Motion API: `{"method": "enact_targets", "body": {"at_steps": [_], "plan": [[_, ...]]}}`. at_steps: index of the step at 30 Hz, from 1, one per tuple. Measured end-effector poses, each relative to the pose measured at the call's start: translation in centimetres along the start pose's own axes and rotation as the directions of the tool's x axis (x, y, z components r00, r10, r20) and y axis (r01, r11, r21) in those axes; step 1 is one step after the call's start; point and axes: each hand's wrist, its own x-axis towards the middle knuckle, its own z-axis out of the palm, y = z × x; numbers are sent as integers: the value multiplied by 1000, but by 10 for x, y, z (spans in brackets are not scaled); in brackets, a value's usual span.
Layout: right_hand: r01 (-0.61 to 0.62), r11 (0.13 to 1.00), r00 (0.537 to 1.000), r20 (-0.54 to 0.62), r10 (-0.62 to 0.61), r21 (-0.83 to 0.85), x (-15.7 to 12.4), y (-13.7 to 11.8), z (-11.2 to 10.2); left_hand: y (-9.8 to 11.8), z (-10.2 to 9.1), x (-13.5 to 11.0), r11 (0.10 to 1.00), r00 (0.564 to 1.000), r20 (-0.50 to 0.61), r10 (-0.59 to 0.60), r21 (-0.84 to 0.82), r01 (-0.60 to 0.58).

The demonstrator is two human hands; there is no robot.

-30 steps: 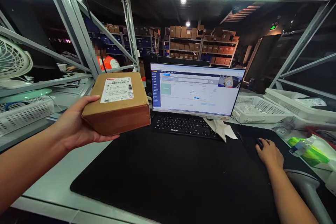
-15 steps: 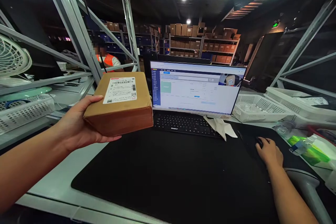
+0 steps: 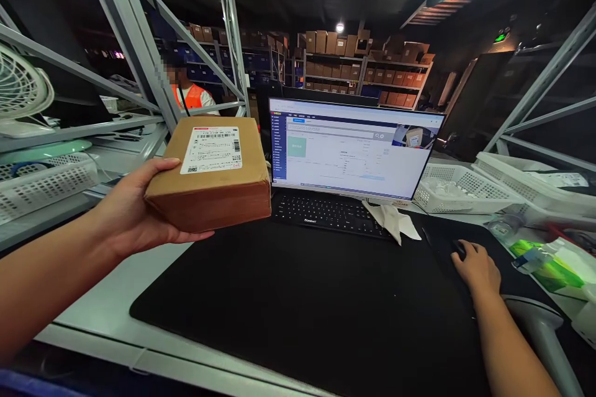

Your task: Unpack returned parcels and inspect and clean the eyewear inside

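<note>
My left hand (image 3: 139,208) grips the left end of a brown cardboard box (image 3: 223,201), thumb on top and fingers underneath. The box is held above the desk, slightly tilted, with a white printed shipping label (image 3: 213,149) facing up. On the right, my right hand (image 3: 475,265) is wrapped over a black computer mouse (image 3: 459,249), which it mostly hides, on a large black desk mat (image 3: 316,298). Behind the box stands a lit monitor (image 3: 335,167) showing a web page with a small camera picture in its corner. A black keyboard (image 3: 321,214) lies below the screen.
Crumpled tissue (image 3: 391,217) lies on the keyboard's right end. A barcode scanner (image 3: 535,322) is beside my right forearm. White baskets (image 3: 460,189) and a green tissue pack (image 3: 554,267) line the right side. At left are a fan (image 3: 23,84) and another basket (image 3: 51,183). A person in an orange vest (image 3: 193,97) is behind.
The view has tipped down a little. The box stays in my left hand, and my right hand stays on the mouse. The highlight on the number in the screen's search bar is gone.
</note>
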Motion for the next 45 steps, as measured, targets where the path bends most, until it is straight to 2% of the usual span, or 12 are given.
{"method": "enact_targets", "body": {"at_steps": [20, 30, 45], "plan": [[-12, 1000, 1000, -23, 12, 20, 0, 0, 2, -4, 1, 4, 1000, 999, -28, -25, 3, 25], [-8, 1000, 999, 45, 9, -13, 0, -2, -4, -5, -1, 4, 1000, 999, -33, -28, -12, 27], [-11, 1000, 999, 45, 12, -20, 0, -1, -3, -9, -9, 2, 998, 998, -39, -52, 25, 53]]}}
